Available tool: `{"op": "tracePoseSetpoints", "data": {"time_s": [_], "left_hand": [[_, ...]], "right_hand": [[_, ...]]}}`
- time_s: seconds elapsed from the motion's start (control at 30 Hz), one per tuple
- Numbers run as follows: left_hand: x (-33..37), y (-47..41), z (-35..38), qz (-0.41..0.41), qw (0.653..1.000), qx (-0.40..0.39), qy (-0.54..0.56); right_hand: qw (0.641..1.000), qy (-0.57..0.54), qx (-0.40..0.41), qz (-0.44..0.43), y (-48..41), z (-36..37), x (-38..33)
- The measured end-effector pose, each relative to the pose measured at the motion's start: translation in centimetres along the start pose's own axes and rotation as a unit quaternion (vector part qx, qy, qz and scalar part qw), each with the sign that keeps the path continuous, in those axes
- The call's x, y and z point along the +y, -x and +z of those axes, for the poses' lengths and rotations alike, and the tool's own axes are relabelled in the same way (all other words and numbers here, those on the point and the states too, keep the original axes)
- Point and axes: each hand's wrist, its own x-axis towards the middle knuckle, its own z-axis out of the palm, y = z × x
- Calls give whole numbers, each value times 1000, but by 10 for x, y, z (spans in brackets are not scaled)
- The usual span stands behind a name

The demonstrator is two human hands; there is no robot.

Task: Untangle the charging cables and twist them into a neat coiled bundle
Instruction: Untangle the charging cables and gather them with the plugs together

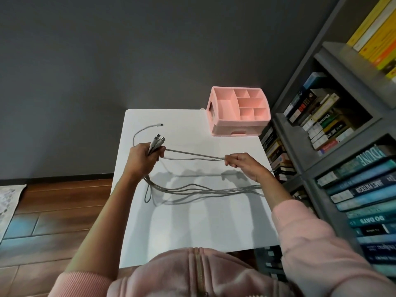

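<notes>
Charging cables [192, 156] stretched above white table [192, 221], left hand [145, 156] gripping plug ends, right hand [240, 162] pinching strands.

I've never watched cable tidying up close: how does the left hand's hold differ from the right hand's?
The left hand grips the cables near their plugs, fist wrapped round; the right hand pinches them farther along, with no plugs there. Both hold the same grey strands, stretched between them above the table.
</notes>
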Motion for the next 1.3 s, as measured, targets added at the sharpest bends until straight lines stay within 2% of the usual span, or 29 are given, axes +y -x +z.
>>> {"op": "tracePoseSetpoints", "data": {"time_s": [0.5,0.7,0.97,1.1,1.2,1.3], "left_hand": [[-6,4,1,-7,1000,-21,11],[-6,4,2,-9,999,-42,9],[-3,8,10,-9,997,-81,-9],[8,9,21,36,993,-110,-29],[18,8,33,54,989,-128,-44],[26,8,44,59,987,-145,-46]], "right_hand": [[997,-56,51,31,23,-22,25],[992,-109,42,35,26,-23,25],[997,-61,40,27,30,-35,43],[999,27,42,22,30,-44,43],[997,80,5,22,28,-34,28],[990,114,-81,-18,23,-3,-5]]}}
